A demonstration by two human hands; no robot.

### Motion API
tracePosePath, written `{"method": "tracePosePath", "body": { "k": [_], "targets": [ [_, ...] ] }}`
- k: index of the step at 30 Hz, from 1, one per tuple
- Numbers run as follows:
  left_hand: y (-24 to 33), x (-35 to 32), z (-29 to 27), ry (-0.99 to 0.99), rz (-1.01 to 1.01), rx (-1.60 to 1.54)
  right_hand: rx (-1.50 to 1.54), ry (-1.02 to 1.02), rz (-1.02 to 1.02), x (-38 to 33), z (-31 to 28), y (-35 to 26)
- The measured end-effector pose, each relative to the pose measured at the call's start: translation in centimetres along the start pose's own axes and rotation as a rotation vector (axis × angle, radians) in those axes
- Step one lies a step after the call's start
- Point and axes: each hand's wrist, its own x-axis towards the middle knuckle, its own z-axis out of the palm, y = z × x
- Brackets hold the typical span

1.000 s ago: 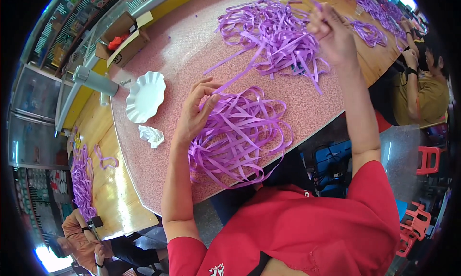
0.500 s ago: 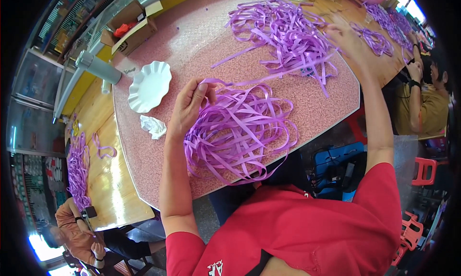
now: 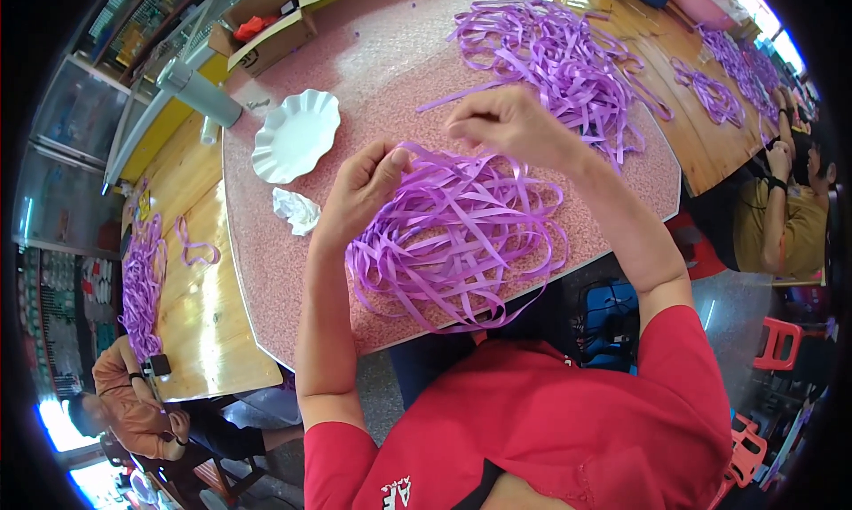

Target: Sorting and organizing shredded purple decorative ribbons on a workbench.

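Observation:
A loose heap of purple ribbon (image 3: 453,235) lies in front of me at the near edge of the pink speckled table. Over its far left side, my left hand (image 3: 362,189) is closed, thumb against the fingers, on a purple ribbon that joins the heap. My right hand (image 3: 506,124) hovers just beyond the heap with its fingers curled; whatever it may grip is hidden. A second, larger pile of purple ribbon (image 3: 568,66) spreads behind and right of that hand, one loose end reaching left over the table.
On the left are a white scalloped dish (image 3: 297,137), a crumpled white tissue (image 3: 295,211), a grey-green bottle (image 3: 200,93) and a cardboard box (image 3: 271,31). More ribbon lies on the wooden tables. One person (image 3: 138,403) sits at lower left, another (image 3: 785,208) at right.
My right hand has come from the far pile leftward, close to my left hand. The ribbon that was stretched between them is no longer taut. The whole view has shifted slightly.

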Motion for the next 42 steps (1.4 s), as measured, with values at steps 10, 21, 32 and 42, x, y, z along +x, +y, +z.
{"method": "tracePosePath", "body": {
  "k": [10,21,32,42],
  "targets": [
    [0.1,-0.1,0.6,-0.036,-0.073,-0.128,0.044,0.029,-0.125,0.6,4.1,-0.7],
    [-0.9,0.1,-0.3,0.176,0.002,-0.184,-0.325,-0.013,0.094,3.3,-0.1,0.7],
    [-3.0,0.6,-1.8,0.144,-0.082,-0.114,-0.292,0.04,-0.365,4.6,6.3,1.2],
    [-8.3,0.2,-6.4,0.759,-0.08,1.309,-0.312,0.171,-0.267,4.7,6.4,4.1]
  ]
}}
